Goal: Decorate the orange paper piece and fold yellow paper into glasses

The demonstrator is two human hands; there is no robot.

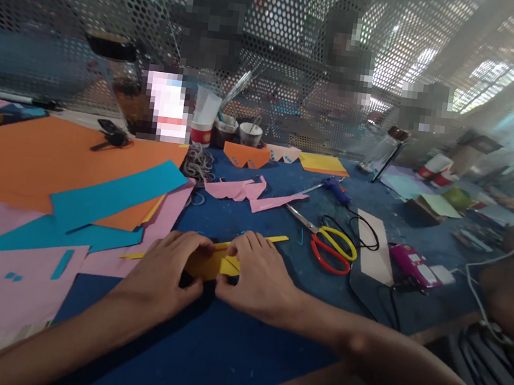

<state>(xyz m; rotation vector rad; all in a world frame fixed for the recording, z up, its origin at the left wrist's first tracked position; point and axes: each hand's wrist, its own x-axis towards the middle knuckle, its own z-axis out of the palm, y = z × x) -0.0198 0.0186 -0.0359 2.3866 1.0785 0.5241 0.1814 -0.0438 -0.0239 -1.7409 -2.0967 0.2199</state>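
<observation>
A yellow paper piece (pixel 203 266) with folded parts lies between my two hands over the blue tabletop. My left hand (pixel 167 269) curls around its left end, thumb near the lower edge. My right hand (pixel 258 277) pinches its right part, with the fingers over the top and the thumb below. One narrow yellow strip (pixel 279 239) sticks out beyond my right hand, and another yellow tip shows left of my left hand. Behind the hands lie pink paper cutouts (pixel 233 189). Scissors (pixel 331 251) with yellow and red handles rest open to the right.
Orange sheets (pixel 55 155), blue strips (pixel 116 194) and pink sheets (pixel 6 286) cover the left side. A blue glue gun (pixel 338 191) with a black cord lies beyond the scissors. Paper cups (pixel 250 134) stand by the perforated metal screen (pixel 275 45). A purple device (pixel 411 266) sits at right, near another person's arm.
</observation>
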